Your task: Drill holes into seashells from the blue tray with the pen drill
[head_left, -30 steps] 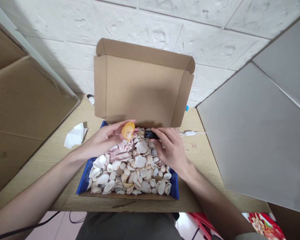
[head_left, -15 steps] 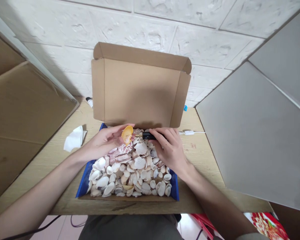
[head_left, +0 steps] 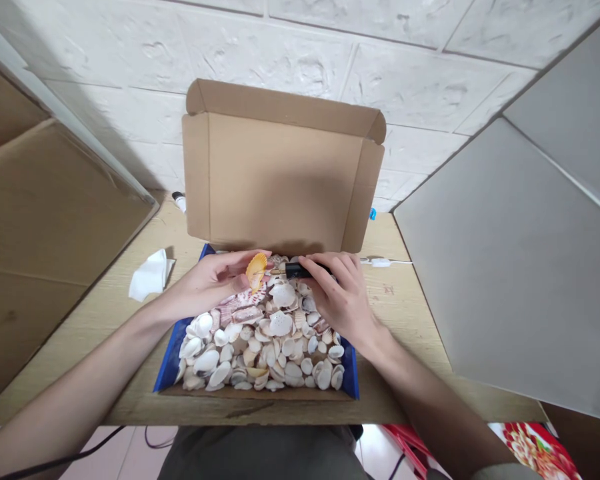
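Your left hand [head_left: 215, 283] pinches an orange shell [head_left: 255, 270] above the shell-filled box [head_left: 170, 357]. Your right hand [head_left: 341, 297] grips a black tool [head_left: 296, 270], tip near the shell.

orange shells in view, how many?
1: a small orange scallop shell, pinched in the left hand over the shell-filled cardboard box. Others may be buried in the pile.

One head-worn view looks forward and down from above the person's lap, close over both forearms. The left hand [head_left: 207, 283] and right hand [head_left: 343, 297] sit mid-frame over the box [head_left: 280, 173]; wall beyond them, boards on either side, floor beneath the wrists.
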`<state>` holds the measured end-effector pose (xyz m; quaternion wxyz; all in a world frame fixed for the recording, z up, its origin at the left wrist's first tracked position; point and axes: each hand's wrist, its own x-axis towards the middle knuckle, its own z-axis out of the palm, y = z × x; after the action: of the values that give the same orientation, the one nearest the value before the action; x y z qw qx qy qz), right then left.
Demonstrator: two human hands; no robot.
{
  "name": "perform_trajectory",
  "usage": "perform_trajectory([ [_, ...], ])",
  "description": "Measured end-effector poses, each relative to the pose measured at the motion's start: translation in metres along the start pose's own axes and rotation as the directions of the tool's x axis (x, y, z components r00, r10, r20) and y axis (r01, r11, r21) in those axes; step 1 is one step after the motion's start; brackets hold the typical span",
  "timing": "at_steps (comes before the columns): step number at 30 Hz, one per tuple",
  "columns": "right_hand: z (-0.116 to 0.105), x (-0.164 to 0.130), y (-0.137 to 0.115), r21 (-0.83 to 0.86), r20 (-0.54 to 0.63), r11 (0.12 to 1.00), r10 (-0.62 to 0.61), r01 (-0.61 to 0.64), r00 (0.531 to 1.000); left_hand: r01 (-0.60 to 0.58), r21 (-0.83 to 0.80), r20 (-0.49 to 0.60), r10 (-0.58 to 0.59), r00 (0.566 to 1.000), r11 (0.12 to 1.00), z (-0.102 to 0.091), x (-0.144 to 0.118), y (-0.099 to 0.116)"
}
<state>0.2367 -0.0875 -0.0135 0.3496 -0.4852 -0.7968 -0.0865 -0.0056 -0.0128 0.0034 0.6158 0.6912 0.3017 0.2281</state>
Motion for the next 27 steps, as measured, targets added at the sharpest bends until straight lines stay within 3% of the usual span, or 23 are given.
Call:
perform_trajectory([
  [27, 0.0003, -0.0012, 0.0011, 0.012, 0.011, 1.0, -0.006, 0.006, 1.0, 0.092, -0.086, -0.019, -0.094, 0.995, 0.992, 0.002, 0.0006, 0.0005],
])
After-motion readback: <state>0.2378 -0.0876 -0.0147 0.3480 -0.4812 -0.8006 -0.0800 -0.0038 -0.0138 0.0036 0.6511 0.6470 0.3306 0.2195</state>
